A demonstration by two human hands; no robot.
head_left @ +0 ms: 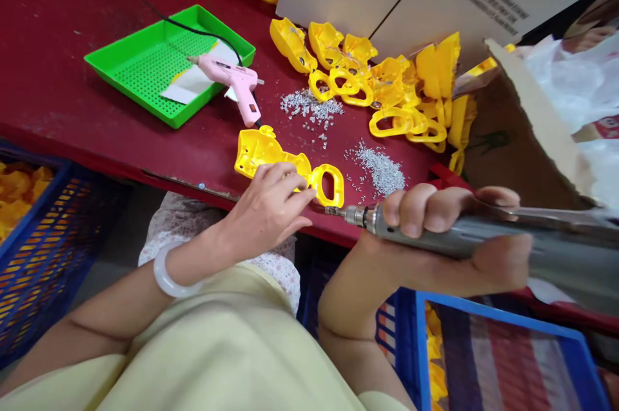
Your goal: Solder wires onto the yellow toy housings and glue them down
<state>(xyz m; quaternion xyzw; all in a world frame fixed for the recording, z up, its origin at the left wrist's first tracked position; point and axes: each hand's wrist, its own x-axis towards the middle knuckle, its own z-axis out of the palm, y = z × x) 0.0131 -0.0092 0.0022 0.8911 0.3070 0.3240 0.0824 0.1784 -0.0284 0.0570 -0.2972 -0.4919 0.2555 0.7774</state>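
Note:
My left hand (271, 204) rests on a yellow plastic shell (261, 150) at the front edge of the red table (58, 75), fingers curled and pressing its narrow middle. My right hand (449, 237) is wrapped round a grey electric screwdriver (483, 237), held level. Its metal tip (333, 210) points left, almost touching the shell's looped handle (331, 182) and my left fingertips. Two small heaps of silver screws (382, 169) (309, 104) lie just behind.
A pink glue gun (236, 82) lies half in a green tray (145, 69). Several yellow shells (387, 88) are piled in front of open cardboard boxes (522, 108). Blue crates (39, 237) (507, 359) stand below the table on both sides.

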